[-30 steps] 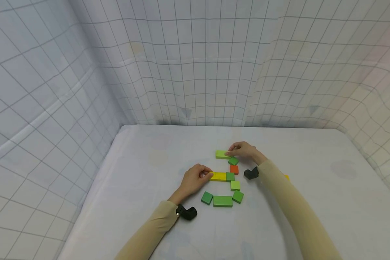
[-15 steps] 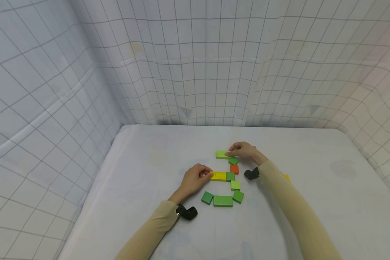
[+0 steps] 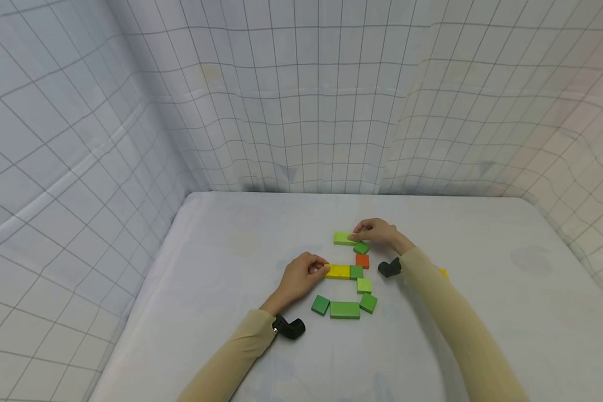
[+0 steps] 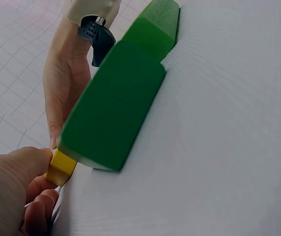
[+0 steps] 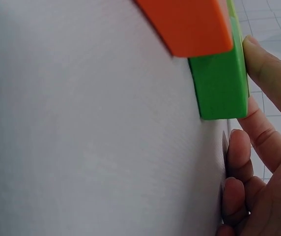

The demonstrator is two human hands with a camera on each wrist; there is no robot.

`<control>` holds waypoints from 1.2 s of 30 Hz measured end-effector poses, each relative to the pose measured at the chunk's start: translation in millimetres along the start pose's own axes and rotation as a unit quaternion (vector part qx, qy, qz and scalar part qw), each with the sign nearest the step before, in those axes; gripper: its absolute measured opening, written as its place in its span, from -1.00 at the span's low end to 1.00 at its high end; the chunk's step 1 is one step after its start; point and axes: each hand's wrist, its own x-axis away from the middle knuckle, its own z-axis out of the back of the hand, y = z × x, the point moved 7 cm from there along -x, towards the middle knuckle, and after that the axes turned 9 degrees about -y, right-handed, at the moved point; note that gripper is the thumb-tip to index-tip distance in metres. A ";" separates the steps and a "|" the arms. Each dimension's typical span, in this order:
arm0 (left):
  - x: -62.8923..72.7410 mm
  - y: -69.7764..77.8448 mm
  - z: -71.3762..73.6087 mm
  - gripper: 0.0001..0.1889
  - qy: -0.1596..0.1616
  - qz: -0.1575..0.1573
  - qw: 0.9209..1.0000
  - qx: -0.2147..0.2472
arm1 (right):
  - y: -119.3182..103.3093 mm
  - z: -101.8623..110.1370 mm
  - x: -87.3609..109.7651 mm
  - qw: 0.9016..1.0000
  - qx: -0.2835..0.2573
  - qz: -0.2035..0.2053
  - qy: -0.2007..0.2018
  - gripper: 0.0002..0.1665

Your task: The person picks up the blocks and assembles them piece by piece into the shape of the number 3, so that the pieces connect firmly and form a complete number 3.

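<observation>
With thumb and fingers my left hand (image 3: 298,276) pinches the left end of a long yellow block (image 3: 338,272) lying flat; the left wrist view shows the thumb on the yellow block (image 4: 61,168). Farther back, my right hand (image 3: 378,231) grips the right end of a long lime-green block (image 3: 342,238). A small green block (image 3: 361,247) sits just below that end, and a red-orange block (image 3: 362,261) follows nearer to me. Against the yellow block's right end is a green square block (image 3: 356,272). In the right wrist view, the green block (image 5: 221,88) largely hides the lime-green one.
Nearer to me lie a lime square block (image 3: 364,285), a tilted green block (image 3: 368,302), a long green block (image 3: 345,310) and a tilted dark green block (image 3: 320,305). Another yellow piece (image 3: 444,273) shows partly behind the right sleeve. Gridded white curtains (image 3: 321,111) enclose the white table (image 3: 231,234).
</observation>
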 end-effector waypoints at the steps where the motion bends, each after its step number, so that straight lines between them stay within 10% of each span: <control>1: 0.1 0.4 0.3 -0.79 0.001 -0.001 1.000 -0.001 | -0.3 0.2 0.4 1.000 0.000 -0.001 0.000 -0.51; 36: 3.6 4.7 0.9 -0.80 0.005 -0.008 1.000 -0.002 | 9.1 5.2 20.8 1.000 0.002 0.013 -0.027 -0.54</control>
